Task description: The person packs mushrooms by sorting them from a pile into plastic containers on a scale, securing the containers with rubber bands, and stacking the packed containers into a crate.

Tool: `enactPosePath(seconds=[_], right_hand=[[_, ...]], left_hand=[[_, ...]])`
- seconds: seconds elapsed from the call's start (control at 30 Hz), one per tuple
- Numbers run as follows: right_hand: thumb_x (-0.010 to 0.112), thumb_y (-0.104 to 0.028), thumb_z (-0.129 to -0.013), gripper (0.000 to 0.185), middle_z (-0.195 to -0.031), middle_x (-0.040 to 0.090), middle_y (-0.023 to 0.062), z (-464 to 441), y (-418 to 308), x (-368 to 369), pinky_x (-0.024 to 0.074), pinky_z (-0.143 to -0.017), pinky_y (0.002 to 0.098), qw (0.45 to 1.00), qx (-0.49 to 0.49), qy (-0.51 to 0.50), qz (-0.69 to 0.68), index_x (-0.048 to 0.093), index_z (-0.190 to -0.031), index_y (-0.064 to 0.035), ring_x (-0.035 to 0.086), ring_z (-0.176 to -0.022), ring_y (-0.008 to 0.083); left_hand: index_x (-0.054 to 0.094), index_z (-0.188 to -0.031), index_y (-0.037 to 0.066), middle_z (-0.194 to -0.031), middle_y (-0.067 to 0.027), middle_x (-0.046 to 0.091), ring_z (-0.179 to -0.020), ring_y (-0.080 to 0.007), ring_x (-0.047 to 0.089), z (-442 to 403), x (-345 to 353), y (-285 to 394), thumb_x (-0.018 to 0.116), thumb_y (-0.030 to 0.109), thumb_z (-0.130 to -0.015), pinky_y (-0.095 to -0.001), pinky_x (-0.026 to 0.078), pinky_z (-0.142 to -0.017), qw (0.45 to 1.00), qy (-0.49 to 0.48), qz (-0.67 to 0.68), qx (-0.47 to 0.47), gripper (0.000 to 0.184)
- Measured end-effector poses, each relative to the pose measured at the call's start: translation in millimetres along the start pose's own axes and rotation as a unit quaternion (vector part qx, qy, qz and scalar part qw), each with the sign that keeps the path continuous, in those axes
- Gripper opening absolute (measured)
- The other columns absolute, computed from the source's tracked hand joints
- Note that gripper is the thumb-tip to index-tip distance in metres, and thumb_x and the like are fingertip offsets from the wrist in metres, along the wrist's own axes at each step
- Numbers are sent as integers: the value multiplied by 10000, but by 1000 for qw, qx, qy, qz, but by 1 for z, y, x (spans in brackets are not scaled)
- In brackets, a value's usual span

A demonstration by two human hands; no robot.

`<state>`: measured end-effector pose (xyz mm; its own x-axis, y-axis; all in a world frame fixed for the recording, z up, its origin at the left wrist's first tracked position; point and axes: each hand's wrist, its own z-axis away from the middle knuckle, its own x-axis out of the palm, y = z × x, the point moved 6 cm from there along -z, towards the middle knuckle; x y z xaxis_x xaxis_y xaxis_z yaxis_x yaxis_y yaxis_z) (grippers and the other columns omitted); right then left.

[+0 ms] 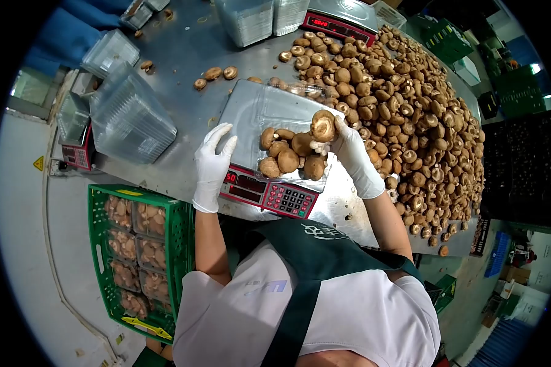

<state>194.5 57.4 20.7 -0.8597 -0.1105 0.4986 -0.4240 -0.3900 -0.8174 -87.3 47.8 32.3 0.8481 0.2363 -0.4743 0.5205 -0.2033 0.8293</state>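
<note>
My right hand (356, 158), in a white glove, grips a shiitake mushroom (322, 126) by its edge, its pale gilled underside turned up. It is over the right side of a clear plastic tray (280, 110). Several brown shiitake mushrooms (288, 160) lie in the near half of that tray. Beneath it is a digital scale (237, 105) with a red keypad panel facing me. My left hand (210, 174), also gloved, holds nothing; its fingers are apart beside the scale's left edge.
A large heap of mushrooms (410, 122) covers the table's right side. Stacked clear trays (131, 119) stand left, more (246, 21) at the back beside a second scale (340, 23). Below left, a green crate (187, 232) holds packed mushroom trays. Loose mushrooms (213, 73) lie behind the scale.
</note>
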Motion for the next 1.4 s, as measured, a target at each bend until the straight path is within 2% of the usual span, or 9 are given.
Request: enactPosePath(seconds=[0.1, 0.23, 0.33, 0.43, 0.63, 0.83, 1.23, 1.3, 1.4], right_hand=[[490, -354, -960, 414, -1054, 668, 61, 11, -24, 16, 510, -714, 246, 944, -165, 49, 282, 571, -1231, -52, 640, -883, 135], [586, -263, -857, 541, -1328, 477, 203, 17, -15, 56, 391, -991, 426, 653, -291, -23, 699, 442, -1350, -93, 458, -1197, 394], [594, -302, -857, 591, -1390, 397, 216, 20, 8, 63, 327, -1043, 437, 557, -286, -59, 778, 403, -1375, -93, 373, -1256, 425], [590, -299, -864, 585, -1408, 377, 212, 23, -5, 52, 324, -1048, 439, 697, -294, -44, 652, 403, -1375, -82, 361, -1272, 413], [725, -287, -782, 463, -1115, 605, 162, 45, -20, 12, 489, -866, 387, 773, -245, 70, 581, 604, -1198, -125, 590, -1017, 311], [781, -391, -687, 615, -1084, 604, 140, 62, 0, 27, 493, -833, 417, 641, -212, 38, 737, 586, -1216, -146, 579, -974, 341], [766, -114, -701, 462, -1156, 624, 78, 63, -1, 8, 494, -832, 390, 792, -271, -31, 546, 630, -1139, -168, 588, -1003, 284], [742, -166, -739, 410, -1270, 578, 37, 60, 4, 16, 420, -948, 390, 678, -287, -51, 675, 637, -1136, -168, 510, -1150, 293], [733, -175, -744, 374, -1340, 522, 47, 61, -1, 20, 412, -956, 401, 688, -307, -37, 657, 665, -1112, -170, 501, -1157, 307]], left_hand=[[647, -1077, 5, -1108, -129, 649, -1047, -242, 609, 0, 2, 1, 676, 108, -819, -329, 448, -927, 1000, -8, 10, -10, 279], [644, -1082, -5, -1110, -123, 651, -1051, -224, 605, 1, 6, -1, 666, 103, -828, -319, 437, -938, 999, -18, 28, -14, 277], [643, -1068, -4, -1097, -141, 646, -1030, -256, 616, 2, 8, 3, 676, 97, -815, -329, 461, -908, 999, -20, 25, 3, 274], [642, -1074, -1, -1102, -141, 645, -1036, -256, 614, 1, 5, 5, 679, 101, -813, -331, 459, -911, 1000, -11, 30, 0, 282], [641, -1094, 20, -1131, -135, 636, -1063, -253, 603, -12, 2, 3, 686, 129, -811, -329, 452, -919, 1000, -7, 15, -20, 306], [617, -1158, 44, -1171, -122, 619, -1064, -234, 601, -35, 26, -3, 683, 188, -820, -323, 462, -909, 992, -56, 54, -95, 374], [494, -1294, 5, -1201, -165, 585, -1038, -195, 587, -78, 93, -33, 670, 249, -854, -293, 472, -871, 960, -102, 198, -170, 533], [447, -1335, 4, -1257, -154, 555, -1041, -186, 582, -79, 103, -30, 648, 238, -876, -287, 469, -869, 951, -118, 221, -182, 553], [386, -1380, 28, -1266, -143, 541, -1038, -203, 576, -76, 97, -14, 601, 326, -902, -314, 472, -855, 907, -119, 317, -250, 603]])
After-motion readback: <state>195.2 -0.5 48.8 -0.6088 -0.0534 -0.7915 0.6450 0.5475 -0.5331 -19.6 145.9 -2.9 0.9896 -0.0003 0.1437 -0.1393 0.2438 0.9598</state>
